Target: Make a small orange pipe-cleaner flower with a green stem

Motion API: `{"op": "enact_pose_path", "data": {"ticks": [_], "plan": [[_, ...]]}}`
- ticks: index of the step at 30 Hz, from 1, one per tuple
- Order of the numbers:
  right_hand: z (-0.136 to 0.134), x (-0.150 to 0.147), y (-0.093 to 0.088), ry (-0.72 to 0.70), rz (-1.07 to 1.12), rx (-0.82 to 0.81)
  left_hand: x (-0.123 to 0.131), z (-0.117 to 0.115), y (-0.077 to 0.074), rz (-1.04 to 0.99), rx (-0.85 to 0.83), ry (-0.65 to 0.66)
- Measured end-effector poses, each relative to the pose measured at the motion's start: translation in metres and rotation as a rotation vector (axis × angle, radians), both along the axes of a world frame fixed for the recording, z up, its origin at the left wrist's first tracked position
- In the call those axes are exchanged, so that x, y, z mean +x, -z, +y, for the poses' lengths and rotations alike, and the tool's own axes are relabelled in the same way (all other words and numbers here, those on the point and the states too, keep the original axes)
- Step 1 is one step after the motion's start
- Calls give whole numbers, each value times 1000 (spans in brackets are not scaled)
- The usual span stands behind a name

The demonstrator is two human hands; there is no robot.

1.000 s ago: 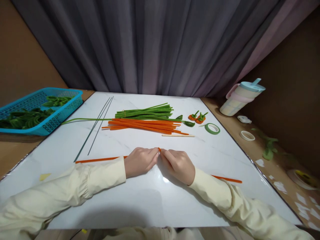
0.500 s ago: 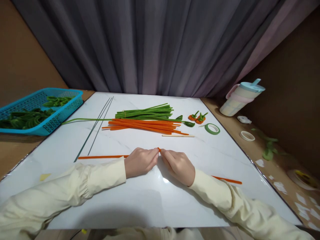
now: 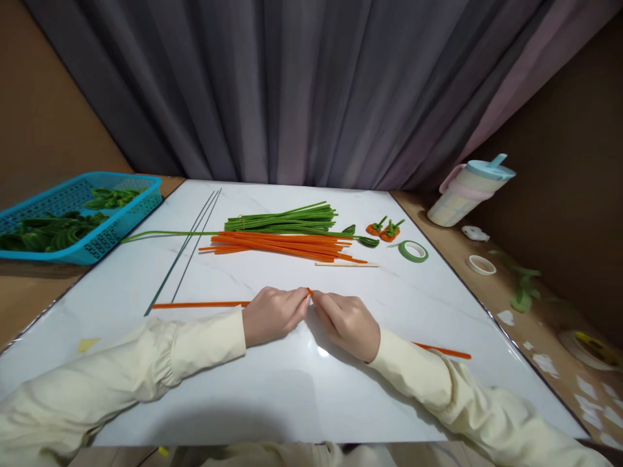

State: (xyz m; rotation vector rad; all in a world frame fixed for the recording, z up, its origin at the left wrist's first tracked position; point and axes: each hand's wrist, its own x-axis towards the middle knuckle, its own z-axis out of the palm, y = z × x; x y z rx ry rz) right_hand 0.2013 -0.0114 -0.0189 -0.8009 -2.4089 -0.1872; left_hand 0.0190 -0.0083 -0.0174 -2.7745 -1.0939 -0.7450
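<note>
Orange pipe cleaner (image 3: 204, 304) is pinched between my closed left hand (image 3: 276, 316) and my closed right hand (image 3: 348, 324), whose fingertips almost meet above the white tabletop. A small orange bit shows between the fingertips. One orange length sticks out to the left of my left hand, another beyond my right wrist; whether they are one piece is hidden by my hands. Past my hands lie a bundle of orange pipe cleaners (image 3: 282, 244), a bundle of green pipe cleaners (image 3: 282, 218) and a thin wooden stick (image 3: 346, 264).
A blue basket (image 3: 121, 224) with green leaf shapes stands at left, near thin dark wires (image 3: 187, 240). To the right are two small orange persimmon-like pieces (image 3: 390, 231), green tape (image 3: 413, 251), a white ring (image 3: 481, 264), a tumbler (image 3: 462, 194) and paper scraps (image 3: 545, 364).
</note>
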Motion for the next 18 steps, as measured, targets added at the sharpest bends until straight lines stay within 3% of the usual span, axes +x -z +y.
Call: {"op": "enact_pose_path", "data": {"ticks": [18], "plan": [[0, 0, 2, 22, 15, -43, 0, 1, 4, 24, 149, -18]]}}
